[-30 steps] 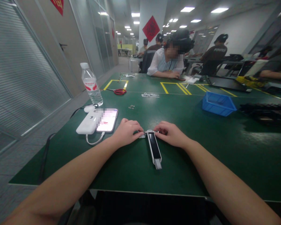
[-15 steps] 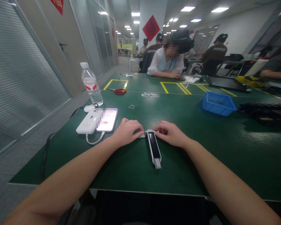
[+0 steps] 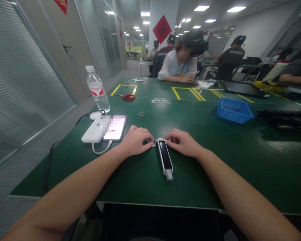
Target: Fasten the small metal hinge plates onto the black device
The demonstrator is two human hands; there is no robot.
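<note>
On the green table lies a long narrow black strip with a white edge (image 3: 165,155) and a grey tab at its near end. A thin metal rod (image 3: 161,140) runs across its far end. My left hand (image 3: 137,140) is closed in a pinch at the left end of this rod, beside a small pale piece (image 3: 154,144) partly covered by the fingers. At the right end, my right hand (image 3: 182,142) is also closed, thumb and fingers pinching the rod. Both wrists hover low over the tabletop.
Left of my hands lie a lit phone (image 3: 115,128) and a cabled white power bank (image 3: 93,130), with a water bottle (image 3: 98,90) behind. Small metal rings (image 3: 140,114), red-handled scissors (image 3: 127,97) and a blue bin (image 3: 233,112) sit farther off. A person (image 3: 178,67) sits opposite.
My left fingers have shifted slightly, showing a gap between thumb and fingers. The right hand and the strip stay almost where they were.
</note>
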